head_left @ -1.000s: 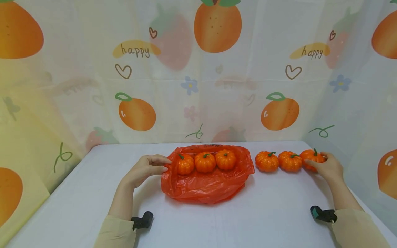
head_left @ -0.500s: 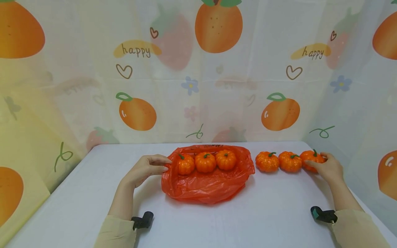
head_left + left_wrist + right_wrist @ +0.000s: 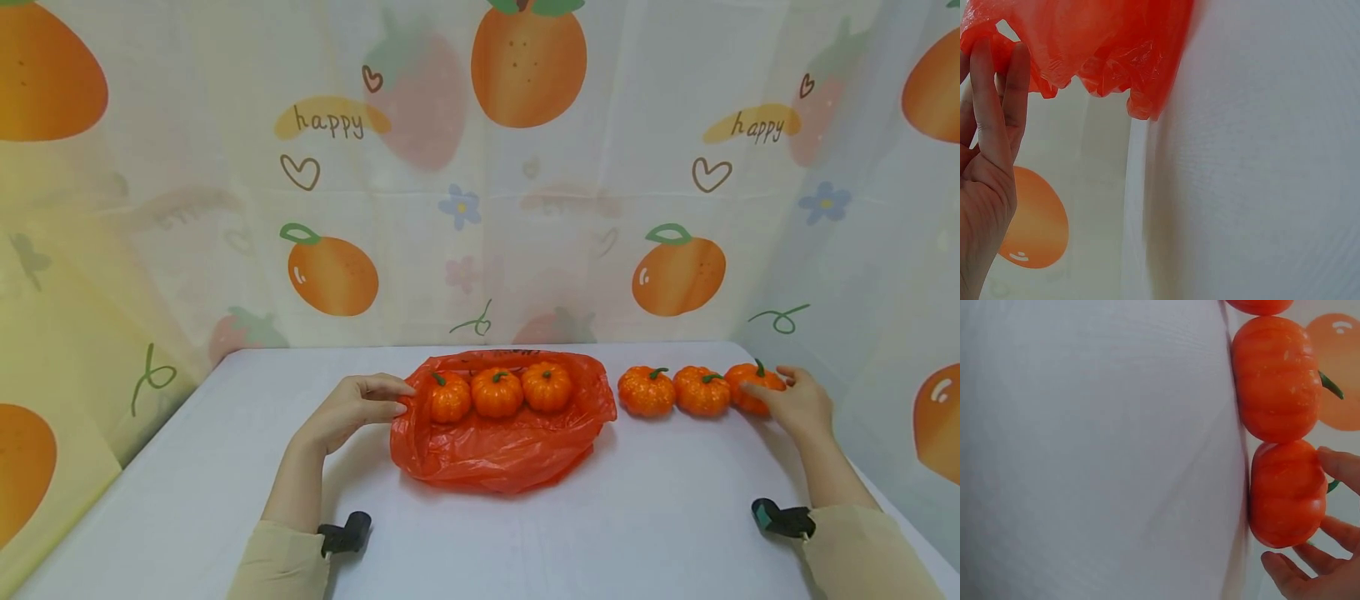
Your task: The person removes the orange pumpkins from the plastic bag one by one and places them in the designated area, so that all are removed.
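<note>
A red plastic bag lies on the table with its mouth spread wide, and three small orange pumpkins with green stems sit in a row at the opening. My left hand pinches the bag's left rim between thumb and fingers, also visible in the left wrist view. To the right of the bag stand a speckled pumpkin, a middle pumpkin and an end pumpkin. Around the end one is my right hand, its fingers loosely spread; in the right wrist view, several fingertips stand apart from its skin.
A white cloth covers the table. Behind it hangs a curtain printed with fruit, which also closes off both sides. Each wrist wears a black camera mount. The two right-hand pumpkins stand close together.
My right hand has loosened around the end pumpkin and shifted slightly to the right. The left hand, the bag and the pumpkins stay where they were.
</note>
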A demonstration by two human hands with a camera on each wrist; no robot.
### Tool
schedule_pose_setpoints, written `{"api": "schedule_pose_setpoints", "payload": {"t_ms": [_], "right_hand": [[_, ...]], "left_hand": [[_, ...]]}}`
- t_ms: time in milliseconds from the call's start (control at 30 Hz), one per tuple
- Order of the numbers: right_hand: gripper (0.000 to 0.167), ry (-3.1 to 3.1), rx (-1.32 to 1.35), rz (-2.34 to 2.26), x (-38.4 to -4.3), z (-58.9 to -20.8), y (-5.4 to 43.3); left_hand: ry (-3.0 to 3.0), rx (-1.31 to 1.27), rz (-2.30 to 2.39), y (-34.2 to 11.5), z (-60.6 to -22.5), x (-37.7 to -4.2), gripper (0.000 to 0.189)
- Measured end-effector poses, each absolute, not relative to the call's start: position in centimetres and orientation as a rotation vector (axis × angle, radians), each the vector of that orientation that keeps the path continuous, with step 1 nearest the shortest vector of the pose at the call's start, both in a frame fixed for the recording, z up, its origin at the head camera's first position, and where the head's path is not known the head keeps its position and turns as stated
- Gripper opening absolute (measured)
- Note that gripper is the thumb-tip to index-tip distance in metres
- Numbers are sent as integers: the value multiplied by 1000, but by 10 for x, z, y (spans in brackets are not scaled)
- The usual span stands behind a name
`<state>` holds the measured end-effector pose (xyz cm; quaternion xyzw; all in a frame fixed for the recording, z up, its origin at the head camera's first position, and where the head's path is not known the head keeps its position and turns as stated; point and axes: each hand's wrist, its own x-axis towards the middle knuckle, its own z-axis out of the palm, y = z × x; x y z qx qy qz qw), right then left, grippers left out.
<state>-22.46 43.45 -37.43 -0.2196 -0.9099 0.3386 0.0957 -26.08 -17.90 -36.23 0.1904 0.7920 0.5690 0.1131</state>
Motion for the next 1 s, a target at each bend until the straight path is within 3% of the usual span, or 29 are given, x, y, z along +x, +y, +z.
{"api": "schedule_pose_setpoints", "payload": {"t_ms": [467,1000], "right_hand": [[73,-2369,-731,1105,-234,-359,423],[70,-2312,-522,1187,-250,-314,372]], "left_hand": [[2330,563,1665,-179,-362,-261,36],[2328,553,1669,-180,-363,-262,33]]}}
